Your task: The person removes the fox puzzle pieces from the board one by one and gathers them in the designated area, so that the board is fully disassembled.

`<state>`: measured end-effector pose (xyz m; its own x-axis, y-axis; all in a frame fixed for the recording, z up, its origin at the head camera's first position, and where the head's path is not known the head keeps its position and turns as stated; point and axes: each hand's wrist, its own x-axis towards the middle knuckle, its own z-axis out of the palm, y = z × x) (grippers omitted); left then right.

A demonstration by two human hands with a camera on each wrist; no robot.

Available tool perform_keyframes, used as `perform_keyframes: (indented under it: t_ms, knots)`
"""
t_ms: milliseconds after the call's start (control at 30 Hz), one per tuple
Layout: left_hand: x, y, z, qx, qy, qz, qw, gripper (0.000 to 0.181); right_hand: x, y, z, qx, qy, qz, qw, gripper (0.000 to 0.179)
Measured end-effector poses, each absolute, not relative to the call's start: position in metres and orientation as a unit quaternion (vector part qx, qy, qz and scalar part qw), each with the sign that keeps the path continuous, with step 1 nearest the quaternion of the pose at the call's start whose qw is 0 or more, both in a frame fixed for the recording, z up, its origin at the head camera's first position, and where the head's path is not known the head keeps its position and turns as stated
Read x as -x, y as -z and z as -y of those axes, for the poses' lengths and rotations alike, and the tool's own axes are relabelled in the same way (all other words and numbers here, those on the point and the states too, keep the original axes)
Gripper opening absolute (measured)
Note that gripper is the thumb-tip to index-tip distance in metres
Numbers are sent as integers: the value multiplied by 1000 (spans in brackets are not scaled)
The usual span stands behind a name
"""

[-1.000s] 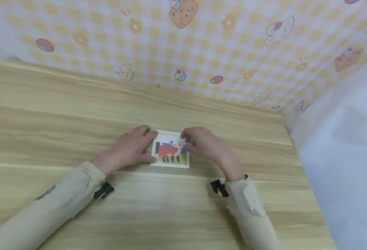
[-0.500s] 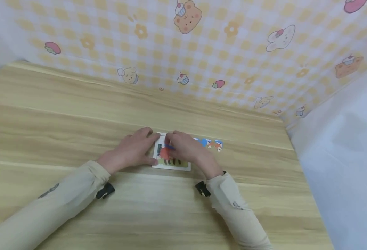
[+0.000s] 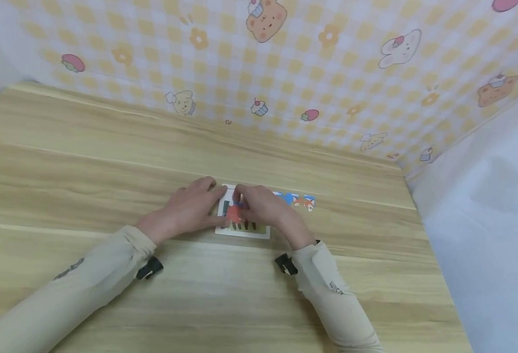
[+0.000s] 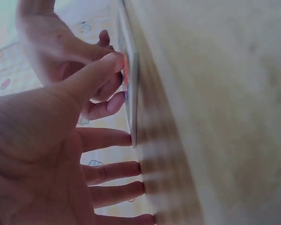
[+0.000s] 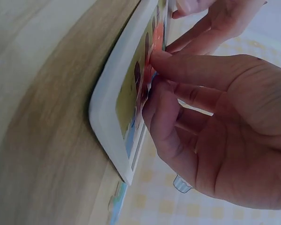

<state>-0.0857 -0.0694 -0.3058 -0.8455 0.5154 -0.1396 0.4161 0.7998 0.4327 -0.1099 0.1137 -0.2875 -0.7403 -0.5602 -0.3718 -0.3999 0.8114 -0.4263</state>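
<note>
A small jigsaw puzzle in a white frame tray (image 3: 246,236) lies on the table; its picture shows a red-bodied animal with dark legs on green ground. My left hand (image 3: 186,206) spans the tray's left side with straight fingers, the index fingertip at its edge and the thumb reaching over the picture. Several of its other fingertips rest on the table, as the left wrist view shows. Over the upper middle of the picture, my right hand (image 3: 263,206) pinches a puzzle piece (image 5: 152,83) close against the board, mostly hidden by thumb and curled fingers.
Loose puzzle pieces (image 3: 303,202) with blue and an orange fox face lie just right of the tray. Behind the wooden table (image 3: 223,294) hangs a yellow-checked cloth (image 3: 223,63); a white surface (image 3: 497,220) borders the right side.
My right hand has moved left from the tray's right edge to over the picture, uncovering the fox pieces. My left thumb has slid a little further over the board.
</note>
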Motion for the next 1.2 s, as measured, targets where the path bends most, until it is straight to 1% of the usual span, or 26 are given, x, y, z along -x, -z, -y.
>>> perform_keyframes:
  t_ms: [167,367,633,700,933,1200]
  knots:
    - [85,307,67,-243,-182,-947,107,73,110,289,-115,243,188,-918,252,22]
    - [85,305,64,-238,-175,-949,108,74,112,291,-117,228,209,-915,259,23]
    - [84,305,63,-239,-165,-952,102,73,112,295,-118,226,220,-916,247,23]
    - [84,305,63,-239,-164,-952,100,72,110,294,-118,229,219,-919,233,23]
    - [84,304,62,-244,-163,-952,89,72,100,292,-115,256,189,-936,151,18]
    - [82,307,63,-246,-172,-950,84,71,96,295,-113,286,162,-939,106,13]
